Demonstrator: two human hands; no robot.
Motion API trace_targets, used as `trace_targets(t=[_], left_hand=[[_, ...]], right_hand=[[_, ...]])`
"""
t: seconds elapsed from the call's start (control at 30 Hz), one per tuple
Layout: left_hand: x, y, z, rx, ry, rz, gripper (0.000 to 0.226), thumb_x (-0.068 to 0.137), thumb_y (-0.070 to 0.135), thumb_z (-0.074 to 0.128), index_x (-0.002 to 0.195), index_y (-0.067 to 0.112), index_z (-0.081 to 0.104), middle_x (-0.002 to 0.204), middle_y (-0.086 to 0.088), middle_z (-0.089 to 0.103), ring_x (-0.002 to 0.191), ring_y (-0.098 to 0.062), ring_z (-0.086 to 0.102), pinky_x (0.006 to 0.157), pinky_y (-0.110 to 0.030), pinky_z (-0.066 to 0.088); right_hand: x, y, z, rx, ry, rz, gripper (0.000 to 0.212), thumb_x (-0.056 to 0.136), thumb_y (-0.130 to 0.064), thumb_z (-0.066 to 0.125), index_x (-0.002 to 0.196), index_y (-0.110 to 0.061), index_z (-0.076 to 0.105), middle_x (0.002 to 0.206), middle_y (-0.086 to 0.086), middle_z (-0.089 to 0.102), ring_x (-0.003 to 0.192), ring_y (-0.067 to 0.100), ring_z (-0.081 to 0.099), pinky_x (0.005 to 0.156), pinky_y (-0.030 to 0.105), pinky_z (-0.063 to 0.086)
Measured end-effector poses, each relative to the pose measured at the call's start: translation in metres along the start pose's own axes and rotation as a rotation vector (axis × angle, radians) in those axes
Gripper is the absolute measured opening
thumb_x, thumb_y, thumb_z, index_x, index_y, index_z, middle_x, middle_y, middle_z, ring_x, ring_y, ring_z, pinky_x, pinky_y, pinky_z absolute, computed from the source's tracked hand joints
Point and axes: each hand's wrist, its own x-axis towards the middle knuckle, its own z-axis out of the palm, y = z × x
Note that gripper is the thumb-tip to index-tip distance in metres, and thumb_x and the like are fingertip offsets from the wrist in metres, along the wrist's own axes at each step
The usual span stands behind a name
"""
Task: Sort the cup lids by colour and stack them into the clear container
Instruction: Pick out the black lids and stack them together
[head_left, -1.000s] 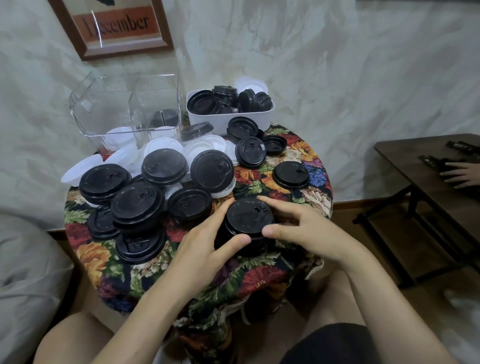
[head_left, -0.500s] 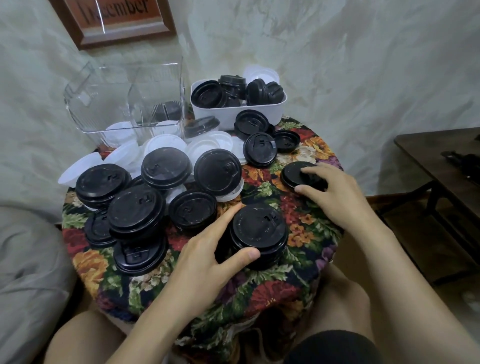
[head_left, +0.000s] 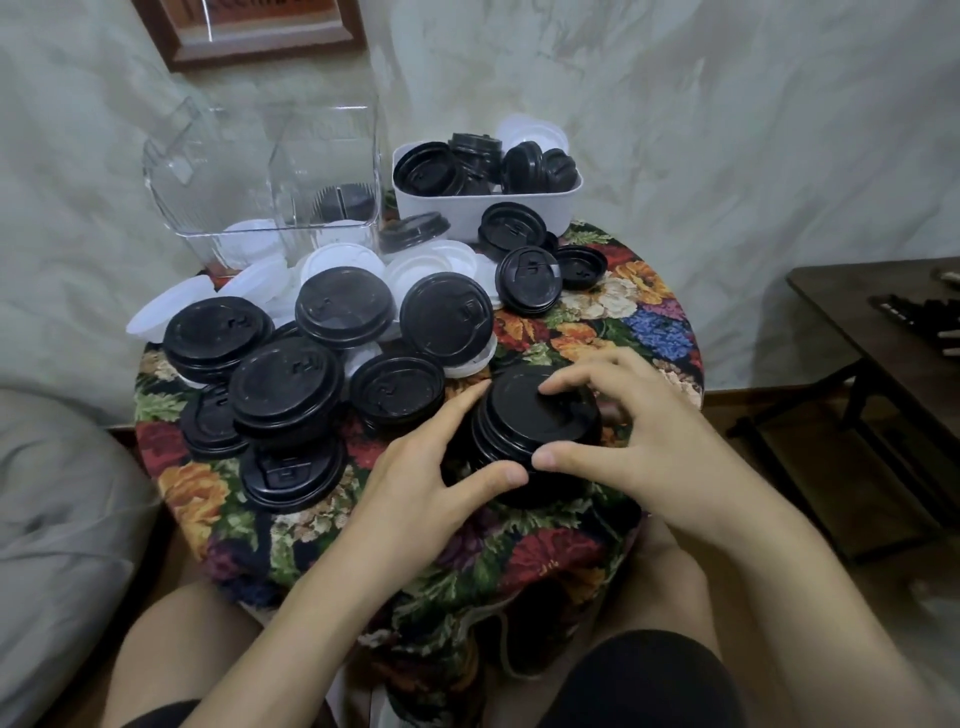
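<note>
A stack of black lids (head_left: 524, 421) stands near the front of the round table. My left hand (head_left: 415, 467) grips it from the left, thumb at the front and fingers behind. My right hand (head_left: 639, 441) holds the top black lid, fingertips on its top and thumb on its front edge. More black lids (head_left: 285, 384) lie in short stacks at the left, with white lids (head_left: 337, 260) behind them. The clear container (head_left: 260, 171) stands at the back left, with a few white and black lids inside.
A white bin (head_left: 519, 208) with black and white lids sits at the back right. The floral tablecloth (head_left: 519, 561) hangs over the table's front edge. A dark wooden table (head_left: 883, 322) stands to the right, a grey cushion (head_left: 52, 519) to the left.
My right hand reached right to a single black lid, then brought it back onto the stack. My left hand stayed on the stack throughout.
</note>
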Motion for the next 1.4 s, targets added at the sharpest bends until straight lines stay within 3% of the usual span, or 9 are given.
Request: trace_targets(t=[0.07, 0.13, 0.27, 0.4, 0.57, 0.67, 0.8, 1.0, 1.4], left_hand=[[0.0, 0.0, 0.0, -0.008, -0.002, 0.003, 0.087, 0.075, 0.081, 0.063, 0.152, 0.049, 0.039, 0.143, 0.03, 0.055, 0.133, 0.01, 0.048, 0.111, -0.033, 0.045], [0.0, 0.001, 0.0, -0.023, -0.007, 0.01, 0.086, 0.075, 0.081, 0.064, 0.151, 0.049, 0.04, 0.142, 0.032, 0.055, 0.134, 0.01, 0.048, 0.112, -0.035, 0.045], [0.001, -0.001, 0.0, -0.026, -0.036, 0.01, 0.087, 0.08, 0.071, 0.069, 0.156, 0.045, 0.035, 0.152, 0.029, 0.046, 0.142, 0.008, 0.039, 0.118, -0.038, 0.039], [0.0, -0.005, -0.001, 0.011, -0.061, 0.012, 0.097, 0.078, 0.076, 0.067, 0.16, 0.045, 0.025, 0.159, 0.03, 0.034, 0.147, 0.011, 0.027, 0.122, -0.035, 0.033], [0.0, -0.006, -0.002, -0.004, -0.068, 0.0, 0.099, 0.075, 0.076, 0.071, 0.159, 0.048, 0.025, 0.16, 0.026, 0.036, 0.149, 0.005, 0.03, 0.121, -0.04, 0.034], [0.0, -0.004, -0.002, -0.002, -0.07, 0.009, 0.096, 0.076, 0.071, 0.075, 0.157, 0.048, 0.03, 0.155, 0.027, 0.045, 0.145, 0.003, 0.038, 0.118, -0.04, 0.038], [-0.002, -0.003, -0.002, -0.007, -0.049, -0.012, 0.097, 0.071, 0.073, 0.076, 0.155, 0.053, 0.03, 0.148, 0.029, 0.051, 0.14, 0.006, 0.043, 0.116, -0.038, 0.041], [-0.002, -0.002, -0.003, -0.011, -0.051, -0.005, 0.092, 0.069, 0.071, 0.077, 0.149, 0.055, 0.037, 0.141, 0.034, 0.055, 0.134, 0.009, 0.048, 0.114, -0.037, 0.042], [-0.001, -0.002, -0.003, 0.015, -0.049, -0.001, 0.087, 0.074, 0.057, 0.084, 0.149, 0.051, 0.041, 0.14, 0.032, 0.057, 0.133, 0.008, 0.049, 0.113, -0.034, 0.042]], right_hand=[[-0.004, -0.004, 0.006, -0.051, 0.021, -0.012, 0.056, 0.065, -0.075, 0.071, 0.114, -0.048, 0.061, 0.124, -0.035, 0.041, 0.119, -0.012, 0.044, 0.095, 0.015, 0.041], [-0.008, -0.003, 0.007, -0.065, 0.014, -0.026, 0.056, 0.071, -0.079, 0.069, 0.117, -0.05, 0.06, 0.134, -0.041, 0.038, 0.127, -0.014, 0.039, 0.1, 0.018, 0.038], [-0.011, 0.005, 0.005, -0.039, 0.011, -0.006, 0.045, 0.079, -0.068, 0.066, 0.122, -0.056, 0.06, 0.144, -0.036, 0.046, 0.138, -0.008, 0.037, 0.114, 0.035, 0.036], [-0.009, 0.001, 0.01, -0.033, 0.037, -0.034, 0.04, 0.081, -0.057, 0.077, 0.117, -0.048, 0.064, 0.134, -0.034, 0.049, 0.132, -0.007, 0.043, 0.107, 0.026, 0.039], [-0.009, 0.0, 0.018, 0.019, 0.028, 0.002, 0.035, 0.079, -0.054, 0.078, 0.108, -0.046, 0.059, 0.148, -0.038, 0.041, 0.136, -0.012, 0.04, 0.106, 0.027, 0.04], [-0.009, 0.002, 0.02, 0.025, 0.037, 0.015, 0.039, 0.078, -0.055, 0.079, 0.109, -0.047, 0.057, 0.144, -0.041, 0.043, 0.131, -0.014, 0.044, 0.105, 0.031, 0.044], [-0.007, 0.002, 0.02, -0.01, 0.026, -0.001, 0.052, 0.08, -0.053, 0.079, 0.126, -0.049, 0.054, 0.135, -0.042, 0.044, 0.126, -0.019, 0.042, 0.099, 0.015, 0.038], [-0.002, 0.005, 0.02, -0.07, -0.017, -0.015, 0.085, 0.077, -0.072, 0.072, 0.151, -0.046, 0.041, 0.138, -0.043, 0.034, 0.136, -0.009, 0.035, 0.109, 0.025, 0.036], [0.008, -0.006, 0.006, -0.192, -0.181, -0.018, 0.08, 0.083, -0.058, 0.072, 0.154, -0.043, 0.038, 0.134, -0.04, 0.03, 0.132, -0.003, 0.034, 0.11, 0.028, 0.037]])
